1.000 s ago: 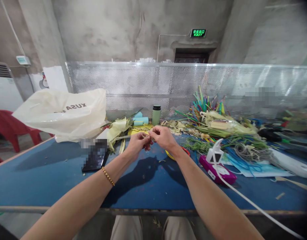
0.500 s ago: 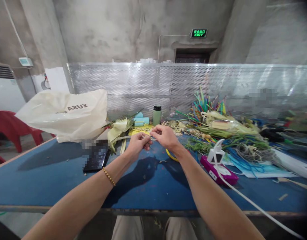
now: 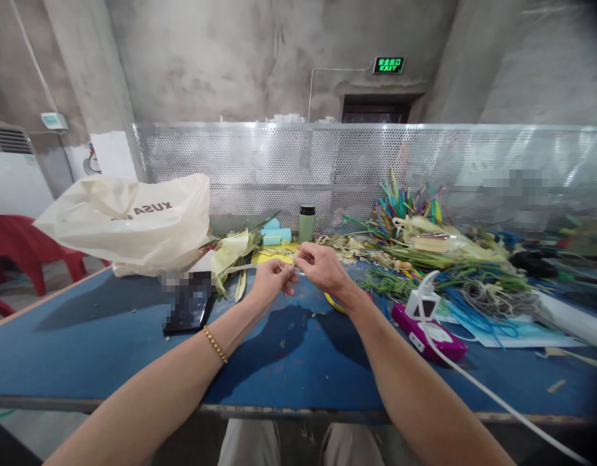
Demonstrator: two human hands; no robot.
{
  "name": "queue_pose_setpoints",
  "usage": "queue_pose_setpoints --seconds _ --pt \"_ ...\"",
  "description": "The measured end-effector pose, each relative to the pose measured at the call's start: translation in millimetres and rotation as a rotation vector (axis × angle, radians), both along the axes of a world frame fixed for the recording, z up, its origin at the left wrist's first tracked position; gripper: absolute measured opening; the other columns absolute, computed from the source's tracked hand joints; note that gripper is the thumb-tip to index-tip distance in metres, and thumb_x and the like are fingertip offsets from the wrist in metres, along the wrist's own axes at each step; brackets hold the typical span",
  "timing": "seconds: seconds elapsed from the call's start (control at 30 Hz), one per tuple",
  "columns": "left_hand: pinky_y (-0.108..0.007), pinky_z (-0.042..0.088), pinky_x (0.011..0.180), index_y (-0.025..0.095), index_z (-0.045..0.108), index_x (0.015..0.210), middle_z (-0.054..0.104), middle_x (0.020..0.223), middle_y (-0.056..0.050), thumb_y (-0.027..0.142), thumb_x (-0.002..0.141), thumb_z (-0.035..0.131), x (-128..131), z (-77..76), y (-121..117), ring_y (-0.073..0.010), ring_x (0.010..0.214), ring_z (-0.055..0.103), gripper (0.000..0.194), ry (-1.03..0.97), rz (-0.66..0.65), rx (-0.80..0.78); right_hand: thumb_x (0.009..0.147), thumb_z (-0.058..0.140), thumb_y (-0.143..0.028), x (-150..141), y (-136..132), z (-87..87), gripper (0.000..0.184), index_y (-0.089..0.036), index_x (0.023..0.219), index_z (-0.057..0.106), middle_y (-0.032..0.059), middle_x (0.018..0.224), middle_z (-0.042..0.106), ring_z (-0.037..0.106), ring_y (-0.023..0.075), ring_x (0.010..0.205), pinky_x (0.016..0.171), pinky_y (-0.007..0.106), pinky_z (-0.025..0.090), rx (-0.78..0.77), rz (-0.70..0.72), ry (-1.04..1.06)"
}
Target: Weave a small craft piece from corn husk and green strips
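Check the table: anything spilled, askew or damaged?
The white cable crosses the front edge of the blue table, where it might snag; beside the purple power strip, blue and gray strands lie tangled.

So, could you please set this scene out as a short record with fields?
Left hand: appears to pinch a thin pale strip
Right hand: fingers bent, close to the left's; its hold is unclear
Surface: blue table
Left side: white printed bag, dark flat device
Right side: purple power strip with white charger, green strands
Beyond hands: green bottle, perforated panel
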State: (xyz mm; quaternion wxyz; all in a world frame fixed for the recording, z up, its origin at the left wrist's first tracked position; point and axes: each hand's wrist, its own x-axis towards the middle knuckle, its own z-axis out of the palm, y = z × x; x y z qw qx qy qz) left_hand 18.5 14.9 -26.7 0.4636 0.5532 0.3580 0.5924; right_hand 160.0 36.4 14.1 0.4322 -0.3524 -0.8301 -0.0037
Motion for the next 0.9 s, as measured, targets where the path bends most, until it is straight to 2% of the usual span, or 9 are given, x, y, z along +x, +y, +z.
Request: queue_pose_setpoints --seconds 0.13,0.3,0.37,0.47,0.57,0.8,0.9 --pt "-0.021 0.041 0.038 0.012 0.054 0.067 0.065 0.059 -0.004 0.031 0.075 0.071 -0.8 1.0 -1.1 -0.0085 0.036 0.053 0.026 -0.015 0.020 -0.002 0.079 0.054 -0.019 -0.1 -1.7 1.8 0.012 -0.018 0.067 0.058 -0.0022 0.060 0.056 0.047 0.0108 0.056 0.057 0.023 0.033 -0.020 0.013 0.000" --pt "-0.020 0.040 0.037 0.013 0.054 0.069 0.064 0.058 -0.002 0.029 0.075 0.070 -1.0 2.1 -1.7 -0.0085 0.036 0.052 0.024 -0.016 0.022 0.009 0.082 0.058 -0.030 3.7 4.1 2.5 0.013 -0.018 0.077 0.060 0.0010 0.064 0.062 0.054 0.0135 0.058 0.058 0.025 0.038 -0.092 -0.093 0.185" --pt "-0.020 0.040 0.037 0.013 0.054 0.069 0.064 0.058 -0.002 0.028 0.075 0.069 -0.7 1.5 -1.3 -0.0086 0.035 0.052 0.023 0.003 0.020 0.007 0.081 0.060 -0.029 3.5 4.5 2.2 0.011 -0.018 0.079 0.061 0.0012 0.066 0.063 0.056 0.0139 0.059 0.059 0.025 0.039 -0.105 -0.055 0.182" --pt "-0.021 0.040 0.037 0.013 0.054 0.069 0.063 0.058 -0.002 0.028 0.076 0.068 -0.5 -0.4 0.2 -0.0089 0.036 0.053 0.022 0.019 0.019 0.008 0.080 0.060 -0.023 0.9 1.5 1.7 0.008 -0.018 0.074 0.061 0.0009 0.068 0.063 0.055 0.0130 0.062 0.061 0.024 0.039 -0.038 0.014 0.109" --pt "-0.021 0.040 0.037 0.013 0.054 0.069 0.063 0.058 -0.002 0.028 0.076 0.067 0.2 -2.2 1.5 -0.0091 0.035 0.052 0.021 0.028 0.006 0.012 0.081 0.058 -0.020 -1.3 -1.4 2.0 0.008 -0.018 0.074 0.060 0.0008 0.069 0.063 0.054 0.0123 0.062 0.061 0.024 0.038 0.001 0.023 0.071" --pt "-0.021 0.036 0.038 0.014 0.055 0.066 0.063 0.055 -0.002 0.029 0.075 0.067 3.6 -1.7 -0.9 -0.0081 0.034 0.049 0.021 0.078 -0.007 0.081 0.080 0.058 -0.019 0.0 3.9 2.5 0.008 -0.017 0.073 0.060 0.0009 0.068 0.062 0.054 0.0128 0.063 0.062 0.024 0.039 -0.030 0.017 0.103" --pt "-0.021 0.037 0.040 0.014 0.056 0.067 0.065 0.058 -0.002 0.030 0.074 0.067 2.9 -1.4 -1.6 -0.0080 0.037 0.050 0.021 0.041 -0.003 0.080 0.081 0.060 -0.025 1.2 8.0 1.4 0.009 -0.017 0.078 0.062 0.0021 0.071 0.064 0.056 0.0132 0.063 0.062 0.025 0.041 -0.096 0.020 0.178"
